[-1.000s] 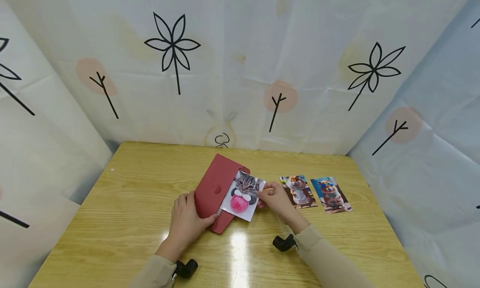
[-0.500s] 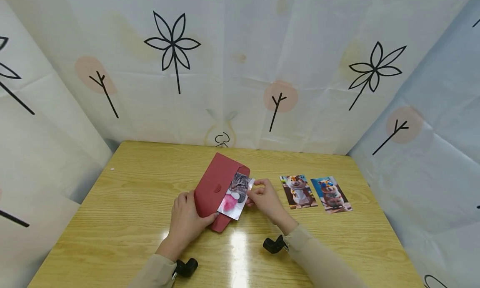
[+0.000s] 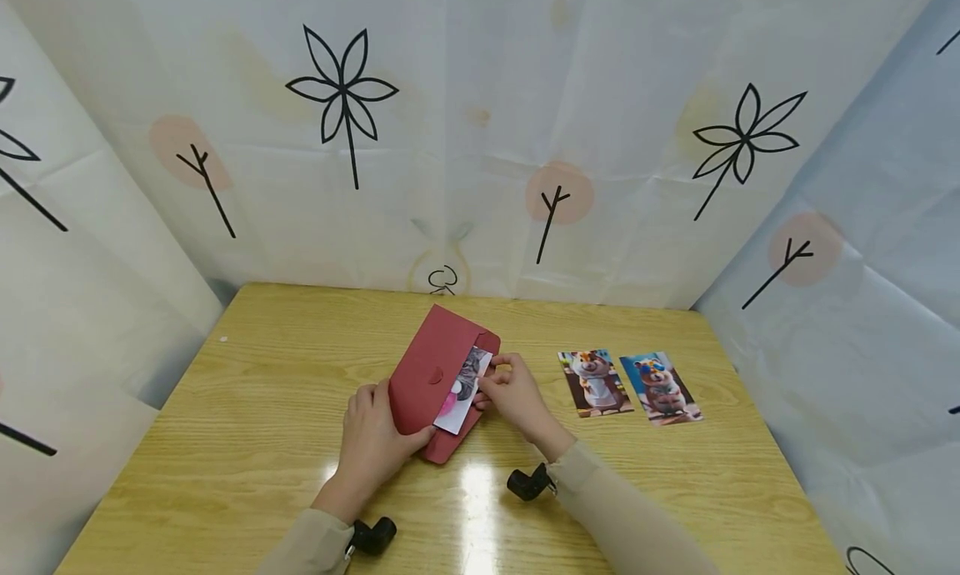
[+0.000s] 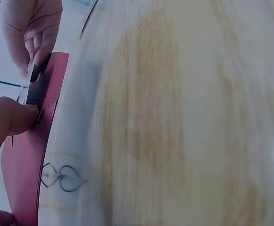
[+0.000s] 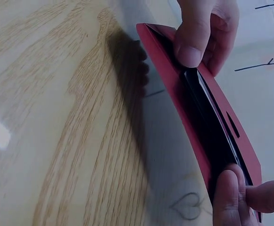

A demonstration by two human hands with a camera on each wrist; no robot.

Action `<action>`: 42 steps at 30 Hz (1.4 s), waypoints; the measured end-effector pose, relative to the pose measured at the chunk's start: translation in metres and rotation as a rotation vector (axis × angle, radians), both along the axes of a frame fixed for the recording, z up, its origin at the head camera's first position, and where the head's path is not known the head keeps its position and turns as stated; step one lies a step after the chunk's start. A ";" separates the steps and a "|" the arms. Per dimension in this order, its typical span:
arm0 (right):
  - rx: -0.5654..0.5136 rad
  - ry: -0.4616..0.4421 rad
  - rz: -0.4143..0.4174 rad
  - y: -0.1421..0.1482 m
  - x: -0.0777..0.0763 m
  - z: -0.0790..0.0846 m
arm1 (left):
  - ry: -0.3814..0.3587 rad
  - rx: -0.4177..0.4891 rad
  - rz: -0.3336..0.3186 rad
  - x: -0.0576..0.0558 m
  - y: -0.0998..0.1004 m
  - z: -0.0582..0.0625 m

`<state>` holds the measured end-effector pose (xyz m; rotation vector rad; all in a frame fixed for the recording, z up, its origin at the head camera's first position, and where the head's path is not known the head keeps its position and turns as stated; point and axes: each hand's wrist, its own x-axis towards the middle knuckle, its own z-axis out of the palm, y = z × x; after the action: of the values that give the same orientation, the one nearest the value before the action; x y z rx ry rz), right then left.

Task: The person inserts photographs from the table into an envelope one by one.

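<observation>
A dark red paper envelope (image 3: 420,371) is tilted over the table in the head view, its mouth facing right. My left hand (image 3: 375,433) grips its lower left side, the thumb at the mouth. Partly inside the envelope is a cat photo (image 3: 467,387) with a pink ball; a narrow strip of it still shows. My right hand (image 3: 519,402) pinches the photo's outer edge. In the right wrist view the mouth of the envelope (image 5: 172,89) gapes, the photo's edge running between the thumb of one hand and the fingers (image 5: 227,197) of the other.
Two animal photos, one with an apron (image 3: 596,383) and one with blue glasses (image 3: 662,389), lie on the wooden table (image 3: 277,375) to the right. A patterned cloth (image 3: 465,142) hangs behind and at both sides. A black camera (image 3: 372,536) is worn on the left wrist.
My right hand has moved left, sliding the cat photo deeper into the envelope, so less of it shows. My left hand and the envelope stay nearly in place.
</observation>
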<state>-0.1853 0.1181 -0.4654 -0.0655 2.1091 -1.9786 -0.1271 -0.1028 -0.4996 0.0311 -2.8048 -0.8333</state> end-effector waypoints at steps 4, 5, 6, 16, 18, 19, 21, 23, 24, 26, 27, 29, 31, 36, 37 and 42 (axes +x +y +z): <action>0.001 0.009 -0.018 -0.004 -0.005 -0.012 | 0.015 0.001 0.002 0.001 0.001 0.001; 0.004 0.010 -0.016 -0.005 -0.005 -0.012 | 0.019 0.000 0.003 0.001 0.002 0.001; 0.009 0.009 -0.015 -0.006 -0.005 -0.011 | 0.022 0.000 0.002 0.002 0.002 0.001; -0.004 0.017 -0.005 -0.013 -0.006 -0.006 | 0.052 -0.012 -0.016 0.001 0.003 0.002; -0.006 0.013 0.008 -0.014 -0.006 -0.002 | 0.056 -0.012 -0.017 0.002 0.003 0.003; -0.008 0.010 0.013 -0.014 -0.005 0.000 | 0.056 -0.011 -0.016 0.002 0.003 0.003; -0.007 0.004 0.017 -0.015 -0.003 0.004 | 0.050 -0.012 -0.014 0.002 0.003 0.004; -0.002 0.000 0.019 -0.015 -0.002 0.007 | 0.040 -0.011 -0.009 0.002 0.003 0.004; 0.001 -0.005 0.021 -0.016 -0.001 0.007 | 0.034 -0.012 -0.005 0.002 0.003 0.005; 0.013 -0.014 0.025 -0.016 0.000 0.005 | 0.019 -0.013 0.005 0.002 0.002 0.005; 0.020 -0.019 0.030 -0.016 0.001 0.003 | 0.014 -0.015 0.011 0.001 0.002 0.005; 0.027 -0.041 0.042 -0.017 0.002 -0.001 | 0.007 -0.020 0.023 0.000 0.001 0.004; 0.028 -0.054 0.064 -0.017 0.003 -0.004 | 0.007 -0.027 0.031 0.000 0.000 0.004; -0.062 -0.119 0.146 -0.021 0.006 -0.005 | 0.034 -0.041 0.042 0.000 0.000 0.003; -0.077 -0.131 0.161 -0.021 0.007 -0.005 | 0.040 -0.042 0.043 -0.001 0.000 0.002; -0.112 -0.175 0.183 -0.025 0.009 -0.003 | 0.073 -0.050 0.047 -0.001 0.001 0.001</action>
<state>-0.1764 0.0934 -0.4684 -0.0977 1.8164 -1.9179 -0.1280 -0.1019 -0.4984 0.0570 -2.7443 -0.7383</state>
